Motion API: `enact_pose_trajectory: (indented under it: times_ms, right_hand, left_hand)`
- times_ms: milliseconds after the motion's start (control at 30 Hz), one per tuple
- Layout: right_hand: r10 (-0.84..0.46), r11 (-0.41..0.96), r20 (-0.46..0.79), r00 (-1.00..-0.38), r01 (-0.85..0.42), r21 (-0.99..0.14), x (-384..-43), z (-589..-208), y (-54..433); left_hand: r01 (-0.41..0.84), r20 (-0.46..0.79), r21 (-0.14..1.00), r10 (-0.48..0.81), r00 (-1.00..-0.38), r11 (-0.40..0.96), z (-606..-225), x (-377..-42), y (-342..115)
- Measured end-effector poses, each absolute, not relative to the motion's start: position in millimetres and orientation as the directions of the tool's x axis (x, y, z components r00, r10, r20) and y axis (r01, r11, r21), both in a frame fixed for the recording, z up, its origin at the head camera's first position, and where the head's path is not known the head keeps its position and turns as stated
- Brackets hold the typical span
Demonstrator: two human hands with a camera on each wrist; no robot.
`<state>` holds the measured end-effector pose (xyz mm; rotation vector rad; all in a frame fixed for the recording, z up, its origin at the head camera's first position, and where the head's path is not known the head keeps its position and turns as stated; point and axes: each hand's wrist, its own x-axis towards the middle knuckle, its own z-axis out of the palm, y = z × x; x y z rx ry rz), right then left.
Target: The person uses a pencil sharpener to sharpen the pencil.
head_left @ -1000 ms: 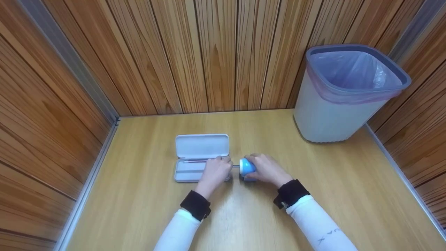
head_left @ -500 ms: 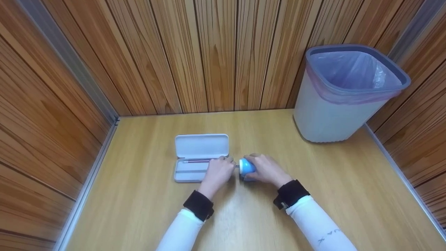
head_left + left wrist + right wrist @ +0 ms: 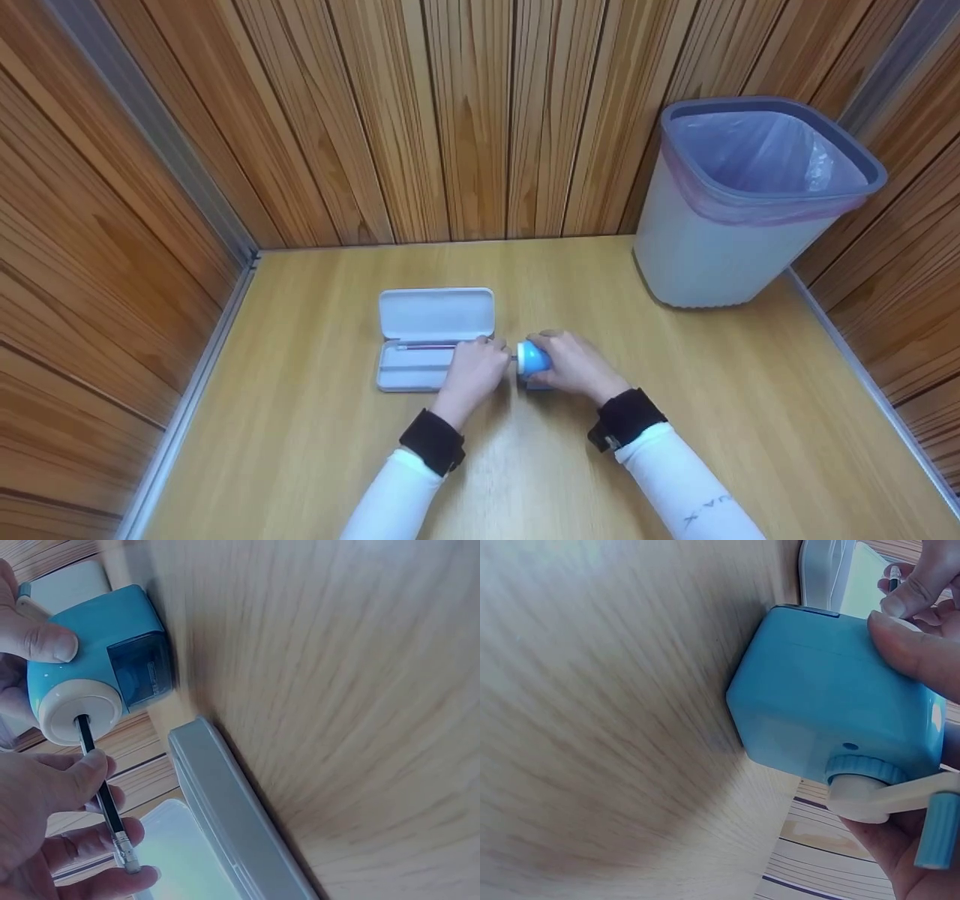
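Note:
A blue crank pencil sharpener [image 3: 534,360] stands on the table, and my right hand [image 3: 576,366] grips it from the right. Its white crank handle [image 3: 907,793] with a blue knob shows in the right wrist view. My left hand [image 3: 474,373] pinches a black pencil [image 3: 109,802] between thumb and fingers. One end of that pencil sits in the hole of the sharpener's white front [image 3: 64,709]; its metal-and-eraser end points back past my fingers. Just left of my left hand lies an open pale pencil case [image 3: 409,380], with another thin pencil [image 3: 427,347] inside it.
A pale trash bin [image 3: 720,255] with a grey rim and a plastic liner stands at the back right. Wood-panelled walls [image 3: 480,120] enclose the table [image 3: 315,420] at the back and on both sides.
My left hand has moved slightly right toward the sharpener, and less of the pencil shows between them. My right hand and the sharpener have stayed in place.

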<state>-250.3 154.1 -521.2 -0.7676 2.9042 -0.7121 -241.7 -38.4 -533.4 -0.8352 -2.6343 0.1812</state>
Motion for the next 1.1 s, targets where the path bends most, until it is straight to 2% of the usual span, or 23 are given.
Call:
enact_pose_trajectory:
  times_ms: [200,633,967,1100]
  right_hand:
    - [-0.468,0.774,0.044,-0.883,-0.433,-0.462,-251.1,-520.7,154.8]
    - [-0.450,0.770,0.026,-0.893,-0.402,-0.495,-255.1,-521.5,155.7]
    - [-0.440,0.770,0.026,-0.898,-0.392,-0.503,-256.2,-520.1,149.3]
    - [-0.443,0.770,0.024,-0.896,-0.395,-0.502,-254.6,-519.0,148.1]
  left_hand:
    - [0.527,0.256,-0.208,0.566,-0.784,0.824,-531.0,-241.2,-37.1]
    - [0.522,0.273,-0.132,0.537,-0.798,0.843,-533.4,-240.3,-40.7]
    - [0.511,0.338,-0.044,0.494,-0.801,0.858,-534.5,-243.4,-47.1]
    - [0.506,0.307,-0.019,0.486,-0.818,0.862,-532.7,-242.9,-48.6]
